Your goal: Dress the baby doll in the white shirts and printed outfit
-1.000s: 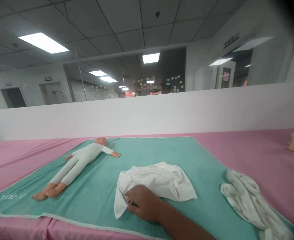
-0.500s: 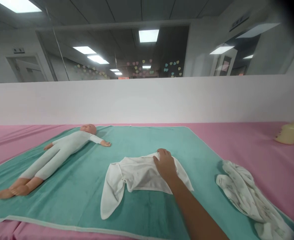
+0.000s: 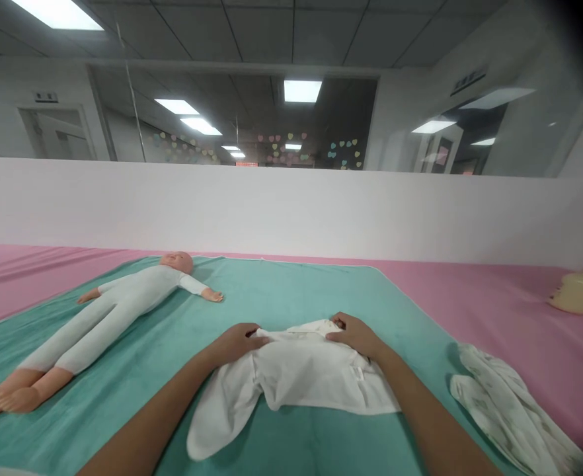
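Note:
A small white baby garment (image 3: 296, 380) lies crumpled on a teal mat (image 3: 291, 297). My left hand (image 3: 236, 342) rests on the garment's upper left edge, fingers curled onto the cloth. My right hand (image 3: 355, 334) pinches the garment's top edge near its middle. A baby doll (image 3: 117, 307) in a white bodysuit lies on its back at the mat's left side, arms spread, well clear of both hands.
A second crumpled patterned white cloth (image 3: 509, 413) lies at the mat's right edge. The mat sits on a pink sheet (image 3: 470, 291). A pale yellow object (image 3: 576, 292) is at far right, with part of another person's hand beside it. A white partition wall runs behind.
My left hand has come into view and landed on the garment's left edge. My right hand shifted slightly right along the top edge. The garment is bunched differently.

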